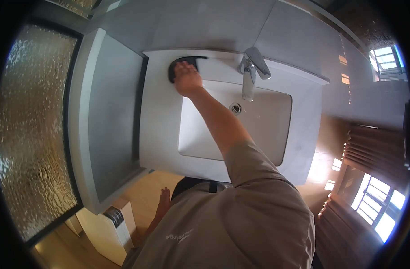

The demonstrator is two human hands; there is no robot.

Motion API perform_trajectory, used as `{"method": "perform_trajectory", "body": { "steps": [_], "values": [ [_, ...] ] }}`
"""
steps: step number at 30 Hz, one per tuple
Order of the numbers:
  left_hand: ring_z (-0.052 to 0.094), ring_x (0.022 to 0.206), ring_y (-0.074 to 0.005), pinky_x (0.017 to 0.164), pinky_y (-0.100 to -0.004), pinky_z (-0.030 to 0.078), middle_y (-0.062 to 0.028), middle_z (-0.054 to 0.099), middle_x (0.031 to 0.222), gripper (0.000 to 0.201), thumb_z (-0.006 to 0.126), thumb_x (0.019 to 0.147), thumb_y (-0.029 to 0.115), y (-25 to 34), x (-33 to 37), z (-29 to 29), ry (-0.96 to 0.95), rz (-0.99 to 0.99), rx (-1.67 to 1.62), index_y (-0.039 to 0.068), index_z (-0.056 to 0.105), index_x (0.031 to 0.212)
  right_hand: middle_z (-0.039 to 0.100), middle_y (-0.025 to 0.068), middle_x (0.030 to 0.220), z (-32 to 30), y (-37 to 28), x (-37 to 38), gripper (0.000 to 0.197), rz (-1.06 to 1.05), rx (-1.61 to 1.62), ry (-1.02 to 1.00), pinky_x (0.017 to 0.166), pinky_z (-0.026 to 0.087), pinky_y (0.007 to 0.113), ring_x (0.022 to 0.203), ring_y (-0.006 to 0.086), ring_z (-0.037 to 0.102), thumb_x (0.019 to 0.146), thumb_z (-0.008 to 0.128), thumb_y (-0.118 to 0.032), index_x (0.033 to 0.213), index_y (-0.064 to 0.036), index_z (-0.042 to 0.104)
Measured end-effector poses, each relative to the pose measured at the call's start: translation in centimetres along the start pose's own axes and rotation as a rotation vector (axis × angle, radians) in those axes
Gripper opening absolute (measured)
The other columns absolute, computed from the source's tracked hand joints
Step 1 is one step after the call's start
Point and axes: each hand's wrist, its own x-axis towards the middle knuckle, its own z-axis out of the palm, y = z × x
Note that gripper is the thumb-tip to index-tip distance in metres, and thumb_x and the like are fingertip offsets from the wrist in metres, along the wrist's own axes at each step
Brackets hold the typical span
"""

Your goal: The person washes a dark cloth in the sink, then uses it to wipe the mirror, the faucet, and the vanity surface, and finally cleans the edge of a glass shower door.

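Note:
My right hand (187, 80) reaches across the basin to the back left corner of the white washbasin counter (160, 134). It presses down on a dark cloth (174, 67), which spreads out beyond the fingers, with a thin strip trailing right along the back ledge. The fingers lie over the cloth; the thumb cannot be made out. Low at my left side hangs my left hand (164, 200), its fingers stretched out and touching nothing that I can see. The white basin (267, 130) lies under my right forearm.
A chrome mixer tap (249, 80) stands behind the basin, above the round drain (235, 108). A grey partition (111, 116) and a textured glass panel (34, 130) border the left. Below them is a pale box-like cabinet (102, 228). Brown curtains (371, 143) hang at the right.

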Motion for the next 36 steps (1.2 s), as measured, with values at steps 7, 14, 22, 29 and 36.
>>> {"method": "perform_trajectory", "body": {
  "steps": [7,14,22,29,36],
  "values": [
    [0.013,0.144,-0.0436,0.116,-0.0511,0.014,-0.0284,0.019,0.153,0.08,0.057,0.093,0.043,-4.8,1.3,-3.8,-0.073,0.041,-0.102,-0.006,0.023,0.146,0.041,0.0101,0.148,-1.4,3.7,-0.8,0.057,0.028,0.036,0.13,0.115,0.025,0.039,0.139,0.0273,0.033,0.093,0.046,-0.038,0.14,-0.0068,0.042],
    [0.024,0.142,-0.0401,0.115,-0.0442,0.021,-0.0276,0.032,0.148,0.064,0.057,0.095,0.03,-6.7,2.9,-2.6,-0.036,0.199,-0.329,-0.003,0.032,0.143,0.022,0.0113,0.157,-2.2,5.3,-4.7,0.067,0.664,-0.107,0.197,0.118,0.013,0.04,0.145,0.0291,0.017,0.096,0.038,-0.043,0.149,-0.0048,0.026],
    [0.028,0.14,-0.0395,0.115,-0.0435,0.022,-0.0273,0.035,0.146,0.062,0.058,0.095,0.029,-3.7,-1.0,-4.2,-0.028,0.038,-0.458,-0.002,0.034,0.142,0.017,0.0094,0.159,2.3,-9.0,5.6,0.064,0.12,-0.105,0.016,0.119,0.009,0.038,0.147,0.0263,0.013,0.098,0.034,-0.041,0.15,-0.0055,0.023],
    [0.031,0.139,-0.039,0.115,-0.0429,0.023,-0.0271,0.037,0.144,0.06,0.058,0.094,0.028,-1.6,-1.7,-6.1,-0.028,-0.004,-0.507,-0.001,0.036,0.141,0.017,0.0067,0.159,3.3,-13.5,1.1,0.065,-0.171,-0.136,-0.189,0.119,0.01,0.04,0.147,0.0252,0.012,0.097,0.036,-0.044,0.151,-0.0097,0.024],
    [0.038,0.134,-0.0375,0.112,-0.042,0.027,-0.0262,0.043,0.141,0.057,0.06,0.093,0.026,-2.1,1.8,-5.5,-0.019,0.1,-0.43,0.0,0.04,0.14,0.025,0.0117,0.156,4.6,-17.4,-18.7,0.071,-0.302,0.03,-0.174,0.116,0.019,0.044,0.144,0.0292,0.022,0.089,0.053,-0.045,0.146,-0.0055,0.035]
  ]
}}
